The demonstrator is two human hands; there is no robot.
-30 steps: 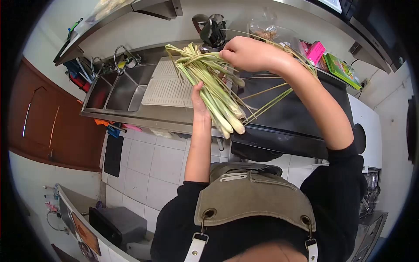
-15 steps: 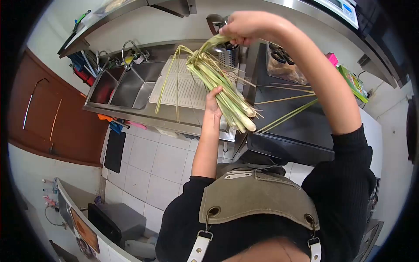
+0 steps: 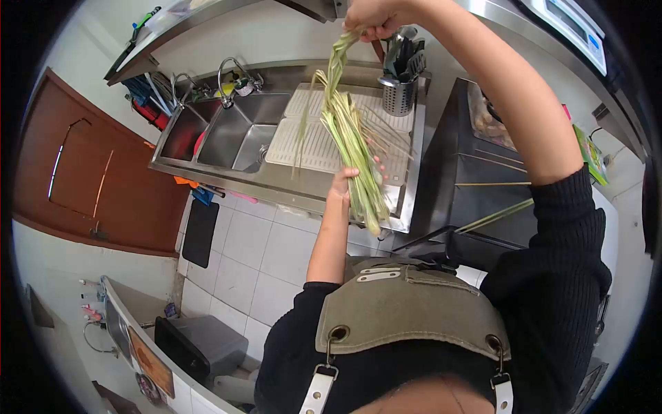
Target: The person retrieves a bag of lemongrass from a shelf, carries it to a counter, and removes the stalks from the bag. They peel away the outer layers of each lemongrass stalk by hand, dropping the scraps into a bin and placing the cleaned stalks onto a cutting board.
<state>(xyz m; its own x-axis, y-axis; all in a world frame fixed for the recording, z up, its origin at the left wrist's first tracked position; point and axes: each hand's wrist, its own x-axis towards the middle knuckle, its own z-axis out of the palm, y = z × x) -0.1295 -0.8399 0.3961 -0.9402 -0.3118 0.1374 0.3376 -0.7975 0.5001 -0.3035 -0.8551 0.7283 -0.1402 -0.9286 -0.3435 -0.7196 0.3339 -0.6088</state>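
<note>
A bundle of lemongrass (image 3: pixel 343 125) hangs before me over the drainboard, its pale thick ends down and its leafy ends up. My left hand (image 3: pixel 343 183) is wrapped round the stalks near their lower part. At the top my right hand (image 3: pixel 374 17) grips the gathered leaf ends, which look twisted into a strand. Some loose dry leaves droop at the bundle's left, and others stick out to the right. Behind the bundle lies the ribbed cream drying mat (image 3: pixel 289 150).
A metal holder with utensils (image 3: pixel 398 96) stands behind the mat. Left of it are the sink basins (image 3: pixel 238 131) and faucet (image 3: pixel 226 86). On the dark counter (image 3: pixel 476 196) at right lie loose lemongrass leaves (image 3: pixel 500 212) and a clear container (image 3: pixel 483 114). A shelf (image 3: pixel 234 17) overhangs the back.
My right hand has risen and stretched the leaf ends upward. The bundle now hangs steeper, with its thick ends lower. The view has shifted, so the surroundings appear further right.
</note>
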